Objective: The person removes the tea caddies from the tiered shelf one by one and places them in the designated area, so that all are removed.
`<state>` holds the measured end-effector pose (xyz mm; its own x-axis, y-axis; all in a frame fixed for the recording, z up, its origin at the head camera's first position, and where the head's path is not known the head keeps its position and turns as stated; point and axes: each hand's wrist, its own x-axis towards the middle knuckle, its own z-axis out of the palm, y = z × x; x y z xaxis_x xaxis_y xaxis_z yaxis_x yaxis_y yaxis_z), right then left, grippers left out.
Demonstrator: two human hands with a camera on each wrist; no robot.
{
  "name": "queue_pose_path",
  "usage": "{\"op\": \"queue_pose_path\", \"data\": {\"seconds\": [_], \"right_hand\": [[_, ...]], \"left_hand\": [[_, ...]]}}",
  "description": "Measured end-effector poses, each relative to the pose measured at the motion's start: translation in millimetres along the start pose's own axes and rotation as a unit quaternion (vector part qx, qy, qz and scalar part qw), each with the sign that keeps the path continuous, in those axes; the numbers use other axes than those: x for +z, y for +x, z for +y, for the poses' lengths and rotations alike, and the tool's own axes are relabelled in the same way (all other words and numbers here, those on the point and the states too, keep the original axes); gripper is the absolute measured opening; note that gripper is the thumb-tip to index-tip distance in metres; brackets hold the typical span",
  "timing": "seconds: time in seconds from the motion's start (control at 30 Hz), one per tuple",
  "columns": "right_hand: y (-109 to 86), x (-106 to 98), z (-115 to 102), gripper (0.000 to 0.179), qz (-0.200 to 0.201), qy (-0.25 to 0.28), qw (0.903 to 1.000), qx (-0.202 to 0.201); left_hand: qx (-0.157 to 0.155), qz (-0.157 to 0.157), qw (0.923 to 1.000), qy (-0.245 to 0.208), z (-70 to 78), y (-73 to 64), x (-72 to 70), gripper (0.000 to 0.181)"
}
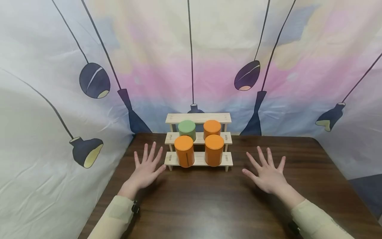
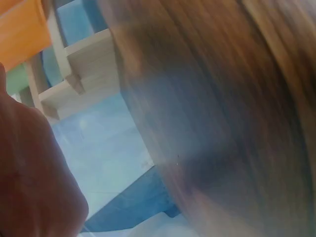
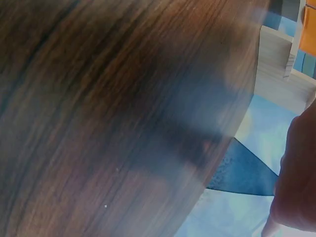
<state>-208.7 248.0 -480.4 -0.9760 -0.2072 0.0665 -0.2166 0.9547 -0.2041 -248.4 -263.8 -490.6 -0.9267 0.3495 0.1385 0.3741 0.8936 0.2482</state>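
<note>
A pale wooden rack (image 1: 198,117) with three stepped shelves stands toward the back of the table. Two orange canisters (image 1: 214,151) sit side by side on its lowest shelf. Behind them, on the middle shelf, are a green canister (image 1: 187,130) at left and another orange canister (image 1: 212,128) at right; the top shelf bears nothing. My left hand (image 1: 145,171) is spread with straight fingers just left of the rack, its thumb near the lowest shelf. To the right of the rack my right hand (image 1: 267,174) is spread likewise, farther from it. Both hands hold nothing.
The dark brown wooden table (image 1: 206,205) carries the rack near its back edge. A fabric backdrop (image 1: 209,49) printed with hanging lamps rises behind the table and along its sides. A small dark device (image 1: 135,207) is strapped at the left wrist.
</note>
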Motion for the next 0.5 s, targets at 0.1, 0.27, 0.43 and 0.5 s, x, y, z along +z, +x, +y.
{"op": "queue_pose_path", "data": {"seconds": [0.1, 0.27, 0.43, 0.5], "right_hand": [[1.5, 2, 0, 0.085, 0.006, 0.005, 0.9999, -0.007], [5.7, 3, -2, 0.080, 0.022, 0.041, 0.9988, -0.013], [10.1, 2, -9, 0.064, 0.070, 0.110, 0.9913, -0.011], [12.6, 4, -14, 0.055, 0.096, 0.154, 0.9833, -0.010]], "left_hand": [[-0.001, 0.014, 0.9985, -0.053, 0.8, -0.4, -0.2, 0.082], [-0.027, 0.031, 0.9765, -0.212, 7.0, 0.6, -4.0, 0.074], [-0.082, 0.039, 0.9453, -0.313, 13.6, 4.0, -6.8, 0.075], [-0.108, 0.035, 0.9331, -0.341, 14.9, 7.4, -5.1, 0.075]]}}
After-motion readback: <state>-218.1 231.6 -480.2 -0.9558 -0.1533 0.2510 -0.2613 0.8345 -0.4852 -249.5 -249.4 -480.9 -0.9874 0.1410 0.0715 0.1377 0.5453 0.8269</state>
